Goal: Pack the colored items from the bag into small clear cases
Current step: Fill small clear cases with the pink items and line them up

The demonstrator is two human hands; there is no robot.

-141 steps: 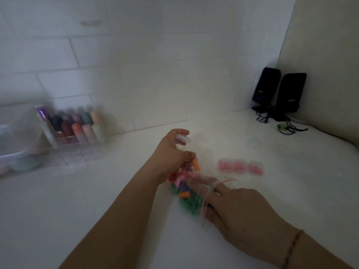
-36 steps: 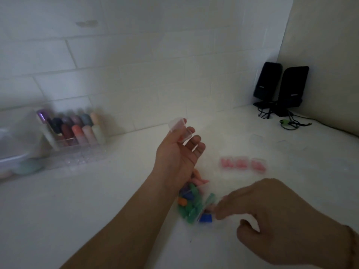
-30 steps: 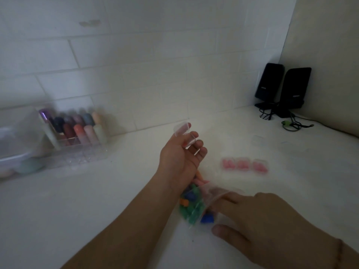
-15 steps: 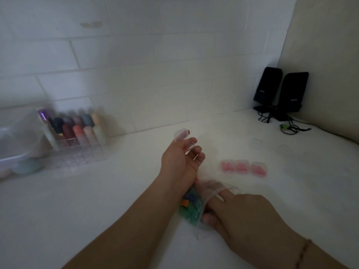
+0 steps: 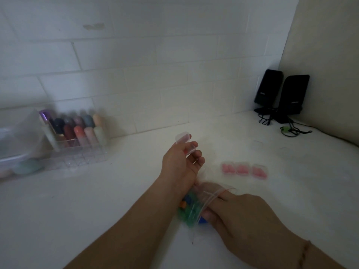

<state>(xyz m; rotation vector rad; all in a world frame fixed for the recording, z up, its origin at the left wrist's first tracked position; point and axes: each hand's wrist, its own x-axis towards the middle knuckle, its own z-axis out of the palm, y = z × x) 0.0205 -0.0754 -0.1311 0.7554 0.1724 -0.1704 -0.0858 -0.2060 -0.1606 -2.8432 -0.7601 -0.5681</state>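
A clear plastic bag of small green, blue and orange items lies on the white counter. My right hand has its fingers pushed inside the bag's mouth; what they touch is hidden. My left hand hovers just above the bag and holds an open small clear case between thumb and fingers. Three clear cases filled with pink items sit in a row to the right.
A clear organizer with colored bottles stands at the back left beside a clear box. Two black speakers with cables occupy the back right corner. Faint empty clear cases lie near them.
My right hand has moved from outside the bag into its mouth and reaches deeper. My left hand keeps the open case held above the bag.
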